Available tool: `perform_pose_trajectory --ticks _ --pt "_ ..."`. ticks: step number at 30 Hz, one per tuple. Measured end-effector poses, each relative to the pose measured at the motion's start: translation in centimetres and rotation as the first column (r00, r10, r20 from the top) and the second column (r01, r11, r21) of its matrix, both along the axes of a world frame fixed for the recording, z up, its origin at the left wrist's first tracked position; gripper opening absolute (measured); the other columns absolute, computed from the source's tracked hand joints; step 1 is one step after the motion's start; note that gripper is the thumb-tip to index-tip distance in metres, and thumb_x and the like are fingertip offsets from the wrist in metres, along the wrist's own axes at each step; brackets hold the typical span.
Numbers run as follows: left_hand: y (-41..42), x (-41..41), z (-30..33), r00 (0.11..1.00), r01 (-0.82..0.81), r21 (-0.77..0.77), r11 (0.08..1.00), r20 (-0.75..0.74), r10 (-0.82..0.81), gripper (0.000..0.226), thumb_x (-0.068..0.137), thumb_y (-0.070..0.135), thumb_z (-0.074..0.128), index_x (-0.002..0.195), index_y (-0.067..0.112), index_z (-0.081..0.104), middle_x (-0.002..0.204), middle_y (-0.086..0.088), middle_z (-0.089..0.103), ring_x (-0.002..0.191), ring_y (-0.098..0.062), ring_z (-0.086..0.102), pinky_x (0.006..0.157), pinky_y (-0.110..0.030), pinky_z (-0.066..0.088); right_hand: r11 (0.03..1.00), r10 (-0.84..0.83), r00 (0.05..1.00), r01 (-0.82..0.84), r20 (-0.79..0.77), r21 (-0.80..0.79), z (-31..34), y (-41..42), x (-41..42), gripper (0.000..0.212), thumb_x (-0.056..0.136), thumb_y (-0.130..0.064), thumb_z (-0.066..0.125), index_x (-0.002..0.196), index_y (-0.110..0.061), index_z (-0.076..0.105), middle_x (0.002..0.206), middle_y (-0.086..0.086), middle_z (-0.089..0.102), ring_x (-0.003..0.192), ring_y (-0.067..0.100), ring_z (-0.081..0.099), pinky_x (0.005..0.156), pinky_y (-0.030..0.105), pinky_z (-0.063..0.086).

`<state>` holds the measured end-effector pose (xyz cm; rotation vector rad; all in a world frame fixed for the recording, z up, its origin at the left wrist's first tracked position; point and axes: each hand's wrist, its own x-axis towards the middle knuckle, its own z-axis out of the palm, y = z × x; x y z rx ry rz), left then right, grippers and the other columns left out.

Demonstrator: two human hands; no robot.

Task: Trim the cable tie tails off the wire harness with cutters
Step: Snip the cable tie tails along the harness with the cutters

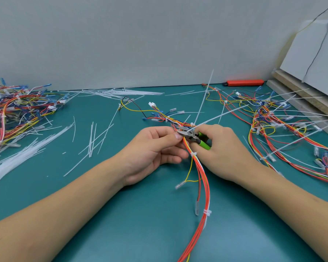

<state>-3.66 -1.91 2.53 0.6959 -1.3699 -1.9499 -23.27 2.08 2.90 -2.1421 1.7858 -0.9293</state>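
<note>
At centre of the teal surface (83, 186): both hands meet over one wire harness (201, 178), which runs from its connectors further back, between the hands, toward the near edge.
Left hand (155, 146): fingers curled, thumb and forefinger pinching the wire bundle just beside the cutter jaws.
Right hand (222, 146): fingers wrapped round the green handles of the cutters (189, 134); the jaws point left, at or against the bundle, and how far they stand apart cannot be told.
Uncut tails (203, 103): two long white strips rise up and to the right from a tie head just behind the cutters.
Trimmed ties (207, 212): two white heads lower on the same harness show no tail, so the work appears partly done.
Handling, harness: judged light and limp; the wires will sag and twist unless held close to the tie being cut, as the left hand does.
Handling, tails: thin, springy nylon, likely to flick away when severed; best cut flush at the head, clear of wire insulation, which a slip could nick.
Left pile (13, 112): tangled harnesses, with loose white tie strips (92, 140) scattered between it and the hands.
Right pile (284, 118): further harnesses, many with long tails projecting.
Back edge: an orange-red utility knife (243, 82) by the wall; pale boards (307, 59) lean at far right.
</note>
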Motion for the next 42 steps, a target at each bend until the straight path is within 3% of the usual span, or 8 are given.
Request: perform_pose_trajectory --ticks 6,10,15,20,24,31,35,42 --pt "0.09 -0.03 0.09 1.0 -0.01 -0.005 1.0 0.005 0.01 0.014 0.093 0.018 0.061 0.09 0.006 0.068 0.088 -0.012 0.072 0.07 -0.015 0.07 0.064 -0.023 0.056 1.0 0.001 1.0 0.0 -0.004 0.03 -0.37 0.05 -0.31 0.022 0.09 -0.039 0.06 0.087 -0.018 0.068 0.067 0.001 0.06 0.066 0.023 0.054 0.066 0.045 0.051" --pt "0.15 -0.01 0.12 1.0 -0.007 -0.011 1.0 0.004 0.007 0.014 0.093 0.018 0.061 0.089 0.008 0.071 0.087 -0.011 0.072 0.07 -0.016 0.07 0.064 -0.023 0.057 0.999 -0.029 0.998 0.031 -0.059 0.034 -0.2 0.18 -0.17 0.034 0.087 -0.048 0.049 0.079 -0.017 0.06 0.06 0.004 0.052 0.063 0.027 0.05 0.059 0.044 0.049" --pt "0.16 -0.01 0.14 1.0 -0.001 -0.01 1.0 0.003 0.001 0.014 0.093 0.018 0.062 0.091 0.007 0.07 0.086 -0.01 0.072 0.071 -0.016 0.071 0.064 -0.024 0.057 0.999 -0.05 0.993 0.051 -0.103 0.011 -0.31 0.14 -0.27 0.034 0.093 -0.036 0.059 0.07 -0.013 0.048 0.055 0.006 0.043 0.061 0.031 0.045 0.054 0.042 0.045" --pt "0.1 0.06 0.07 1.0 0.01 -0.001 1.0 -0.007 -0.01 0.012 0.092 0.019 0.063 0.091 0.008 0.07 0.087 -0.009 0.073 0.072 -0.016 0.071 0.065 -0.024 0.057 0.999 -0.033 0.999 0.033 -0.042 -0.001 -0.28 0.48 -0.15 0.038 0.086 -0.052 0.047 0.088 -0.019 0.067 0.064 0.001 0.059 0.065 0.026 0.053 0.062 0.043 0.051" --pt "0.01 0.08 0.02 1.0 0.01 0.006 1.0 -0.011 -0.01 0.012 0.093 0.018 0.063 0.088 0.009 0.07 0.088 -0.011 0.073 0.073 -0.016 0.071 0.065 -0.024 0.057 1.0 -0.006 1.0 0.006 0.014 0.012 -0.23 0.29 -0.28 0.02 0.087 -0.039 0.057 0.095 -0.027 0.072 0.074 -0.002 0.067 0.071 0.021 0.058 0.069 0.042 0.053" --pt "-0.08 0.1 -0.09 1.0 0.015 -0.006 1.0 -0.006 -0.015 0.014 0.095 0.017 0.061 0.09 0.009 0.07 0.088 -0.011 0.073 0.073 -0.016 0.071 0.065 -0.024 0.057 1.0 -0.001 1.0 0.001 -0.003 0.026 -0.48 0.11 -0.41 0.011 0.091 -0.031 0.063 0.092 -0.023 0.07 0.073 -0.001 0.066 0.071 0.024 0.058 0.069 0.044 0.052" --pt "-0.14 0.09 -0.11 1.0 0.017 -0.008 1.0 0.0 -0.017 0.016 0.095 0.017 0.06 0.098 0.002 0.066 0.086 -0.011 0.073 0.072 -0.015 0.07 0.065 -0.023 0.056 1.0 0.003 1.0 -0.003 -0.017 0.029 -0.42 0.07 -0.42 0.016 0.092 -0.034 0.061 0.093 -0.021 0.07 0.071 0.001 0.065 0.07 0.027 0.057 0.068 0.045 0.052" --pt "-0.13 0.09 -0.05 1.0 0.005 0.001 1.0 0.001 -0.005 0.019 0.094 0.018 0.061 0.101 0.001 0.067 0.089 -0.01 0.072 0.072 -0.016 0.07 0.065 -0.024 0.056 0.999 -0.039 0.995 0.04 -0.093 0.008 -0.29 0.32 -0.14 0.037 0.087 -0.055 0.043 0.086 -0.024 0.063 0.059 0.001 0.051 0.063 0.026 0.05 0.058 0.042 0.05"
